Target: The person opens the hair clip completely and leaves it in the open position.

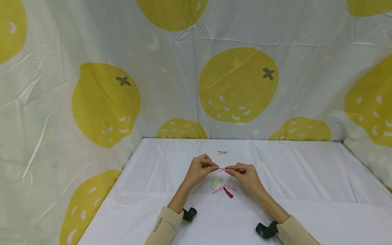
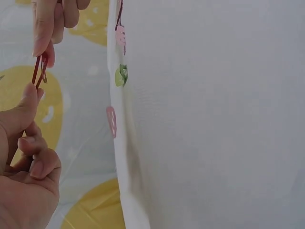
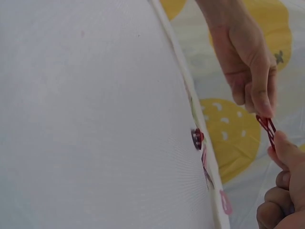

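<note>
A red snap hair clip (image 1: 222, 168) is held in the air between both hands, its two metal strips spread apart in the left wrist view. My left hand (image 1: 199, 169) pinches one end between thumb and fingertip. At the other end, the right hand (image 1: 245, 175) pinches the same clip. Below the hands, a green hair clip (image 1: 215, 183), a pink hair clip (image 1: 218, 189), a second pink clip (image 1: 231, 187) and a dark red clip (image 1: 228, 192) lie close together on the table. Farther back is another pinkish clip (image 1: 222, 152), with its parts spread.
A white cloth covers the table (image 1: 306, 177). Behind and at the sides hangs a pale curtain (image 1: 171, 85) printed with yellow lemons. Black wrist-worn devices (image 1: 267, 230) stick out beside both beige sleeves (image 1: 165, 226).
</note>
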Motion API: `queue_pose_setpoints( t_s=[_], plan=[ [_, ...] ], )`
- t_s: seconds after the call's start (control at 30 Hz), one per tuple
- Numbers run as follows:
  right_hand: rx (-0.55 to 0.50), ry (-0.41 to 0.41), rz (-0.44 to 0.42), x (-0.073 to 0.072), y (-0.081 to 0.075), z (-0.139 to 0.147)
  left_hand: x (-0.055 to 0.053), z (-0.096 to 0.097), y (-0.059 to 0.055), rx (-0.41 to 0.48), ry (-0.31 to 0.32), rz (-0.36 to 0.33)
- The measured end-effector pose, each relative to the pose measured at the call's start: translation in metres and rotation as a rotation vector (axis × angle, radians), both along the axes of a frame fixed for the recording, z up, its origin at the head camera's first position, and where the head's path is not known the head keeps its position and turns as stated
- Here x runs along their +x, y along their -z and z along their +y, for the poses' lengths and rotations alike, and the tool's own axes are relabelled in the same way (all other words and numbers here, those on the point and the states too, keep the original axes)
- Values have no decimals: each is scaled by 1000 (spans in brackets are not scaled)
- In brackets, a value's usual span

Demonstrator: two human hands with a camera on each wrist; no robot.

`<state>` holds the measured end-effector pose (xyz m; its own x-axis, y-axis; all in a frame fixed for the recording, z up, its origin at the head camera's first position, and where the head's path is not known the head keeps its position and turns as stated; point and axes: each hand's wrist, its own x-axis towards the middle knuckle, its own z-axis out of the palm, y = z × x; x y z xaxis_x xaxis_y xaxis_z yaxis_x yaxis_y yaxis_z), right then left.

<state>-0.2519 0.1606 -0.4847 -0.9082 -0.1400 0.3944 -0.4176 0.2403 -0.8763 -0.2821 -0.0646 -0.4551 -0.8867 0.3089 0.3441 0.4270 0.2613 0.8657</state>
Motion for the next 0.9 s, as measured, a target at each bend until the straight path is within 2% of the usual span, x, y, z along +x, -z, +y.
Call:
queue_pose_setpoints(
  t_s=[0.27, 0.57, 0.9],
  plan=[
    [-27, 5, 31, 0, 0, 0, 0, 0, 0, -4, 17, -24],
    [-43, 33, 0, 0, -1, 2, 0, -1, 0, -58, 52, -50],
    [-27, 9, 26, 0, 0, 0, 1, -1, 1, -55, 1, -60]
  ],
)
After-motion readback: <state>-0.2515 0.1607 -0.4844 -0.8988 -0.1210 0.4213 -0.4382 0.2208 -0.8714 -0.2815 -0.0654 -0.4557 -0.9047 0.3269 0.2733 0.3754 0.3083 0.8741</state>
